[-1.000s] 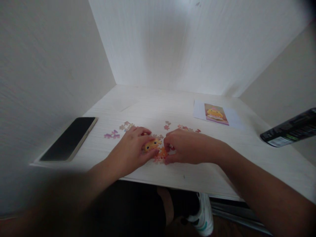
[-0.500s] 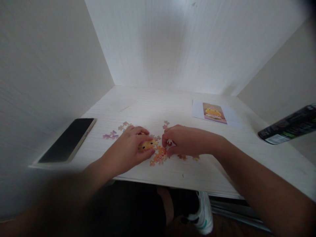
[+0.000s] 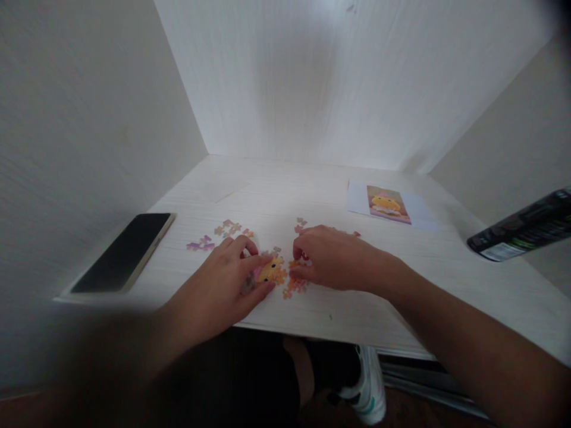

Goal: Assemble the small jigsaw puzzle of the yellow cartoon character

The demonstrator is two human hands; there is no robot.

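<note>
Yellow puzzle cluster (image 3: 270,271) pinched by left hand (image 3: 225,279); right hand (image 3: 328,257) seemingly gripping orange pieces (image 3: 294,284)

A pale wood-grain table (image 3: 312,196) carried a dark phone (image 3: 122,251) at nine o'clock, loose puzzle pieces (image 3: 223,233) and a joined yellow-orange cluster (image 3: 279,276) near six, a reference picture sheet (image 3: 388,205) at two, and a black packet (image 3: 521,233) at three.

Left hand (image 3: 227,279) pinches yellow puzzle cluster (image 3: 271,271) on white bench (image 3: 312,309). Right hand (image 3: 332,258) touches orange pieces (image 3: 294,284) beside it. Phone (image 3: 122,251) far left; reference picture (image 3: 387,204) behind.
</note>
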